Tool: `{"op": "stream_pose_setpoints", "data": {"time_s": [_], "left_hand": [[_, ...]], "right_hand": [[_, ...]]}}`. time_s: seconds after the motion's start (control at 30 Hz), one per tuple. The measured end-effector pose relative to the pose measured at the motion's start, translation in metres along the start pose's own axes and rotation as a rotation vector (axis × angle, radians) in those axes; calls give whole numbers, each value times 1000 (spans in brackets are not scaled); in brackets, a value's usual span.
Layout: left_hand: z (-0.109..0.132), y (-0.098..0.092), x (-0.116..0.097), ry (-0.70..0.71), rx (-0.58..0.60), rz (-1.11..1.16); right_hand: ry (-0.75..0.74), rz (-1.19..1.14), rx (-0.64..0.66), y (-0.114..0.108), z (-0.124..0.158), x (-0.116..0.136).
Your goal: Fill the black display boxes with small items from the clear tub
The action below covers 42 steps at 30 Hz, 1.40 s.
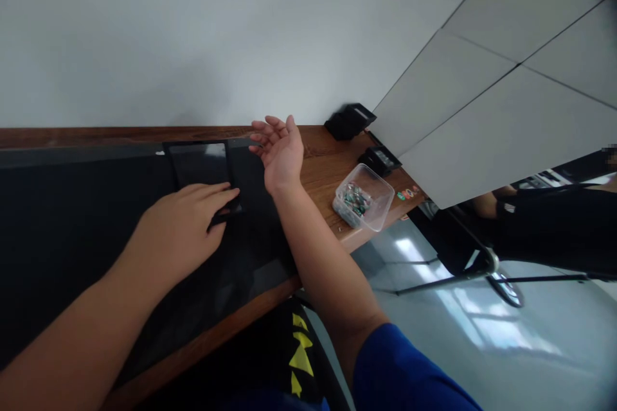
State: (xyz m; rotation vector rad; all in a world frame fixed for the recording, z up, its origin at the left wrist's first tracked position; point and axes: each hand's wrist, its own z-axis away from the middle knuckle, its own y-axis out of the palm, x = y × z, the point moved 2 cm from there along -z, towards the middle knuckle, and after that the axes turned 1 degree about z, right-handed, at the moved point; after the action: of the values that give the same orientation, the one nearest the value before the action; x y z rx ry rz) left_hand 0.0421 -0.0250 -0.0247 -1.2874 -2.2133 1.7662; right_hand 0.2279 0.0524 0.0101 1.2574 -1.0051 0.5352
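A flat black rectangular panel with a glossy face and a raised-looking rim (200, 164) lies on the dark table covering. My left hand (186, 228) is on its near part, fingers stretched over the face and thumb against the near edge. The hand hides much of the panel's lower left. To the right, my right hand (283, 154) is raised over the table near the wall. Its palm is turned up, the fingers are loosely apart, and it holds nothing.
A clear plastic box (380, 202) with small, shiny green and silver pieces stands on the wooden table (321, 170). Black blocky objects (349, 121) sit by the wall, and small coloured rings (407, 194) near the table's end. Another person's dark-clothed leg (544, 225) and a chair are at right.
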Motion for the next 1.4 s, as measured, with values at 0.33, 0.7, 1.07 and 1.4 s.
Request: {"op": "stream_pose_setpoints", "data": {"time_s": [0.33, 0.7, 1.07, 1.4], "left_hand": [[3, 6, -2, -38, 243, -108], [-7, -12, -19, -90, 7, -100], [-6, -10, -10, 78, -152, -8], [-9, -19, -14, 77, -261, 34]], "right_hand": [[-891, 654, -73, -52, 99, 87], [-398, 1801, 482, -202, 61, 152], [-4, 2068, 430, -191, 49, 129], [-230, 1952, 154, -189, 53, 164]]}}
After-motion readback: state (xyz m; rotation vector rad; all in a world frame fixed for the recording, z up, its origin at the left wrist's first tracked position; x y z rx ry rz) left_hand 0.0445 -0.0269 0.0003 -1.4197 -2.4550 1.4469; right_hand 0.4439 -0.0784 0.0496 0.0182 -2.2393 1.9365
